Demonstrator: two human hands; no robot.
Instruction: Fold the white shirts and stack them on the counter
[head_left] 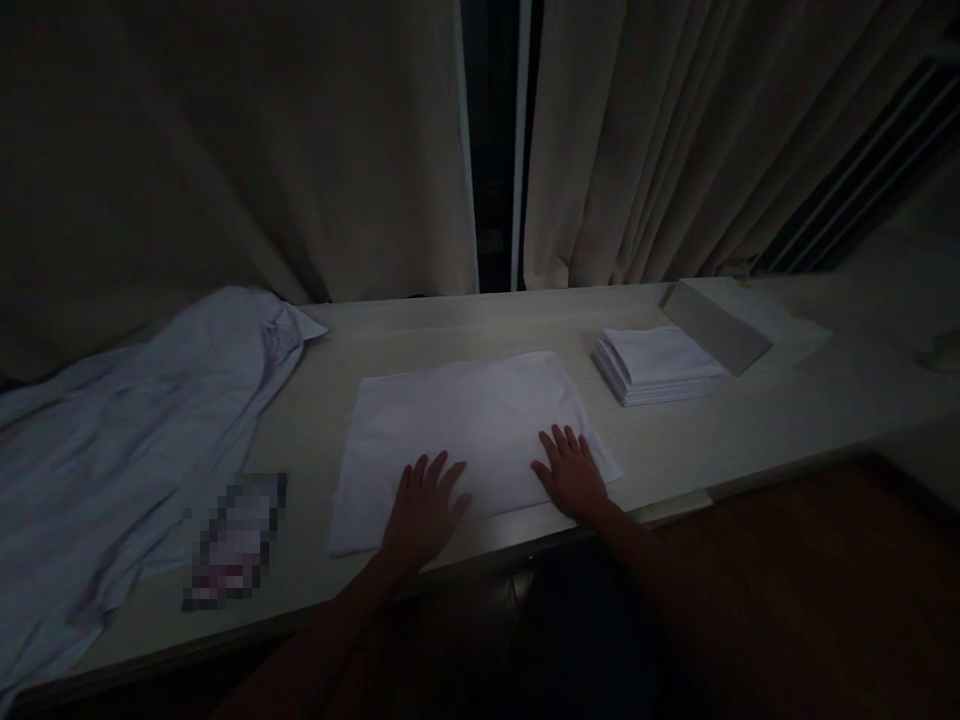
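Observation:
A white cloth (465, 420) lies spread flat on the pale tabletop in front of me, roughly rectangular, its right corner reaching past my wrist. My left hand (427, 505) rests palm down on the cloth's near edge, fingers apart. Farther right, my right hand (571, 470) also lies flat on it with spread fingers. Neither hand grips anything. Beyond my right hand sits a neat stack of folded white cloths (660, 365). A large heap of loose, wrinkled white fabric (150, 420) covers the left end of the table.
The long pale table (300, 440) runs along curtains (337, 150) with a dark gap between them. A blurred-out flat item (238, 540) lies left of the cloth. Behind the stack stands a grey-white box or folder (716, 325). The room is dim.

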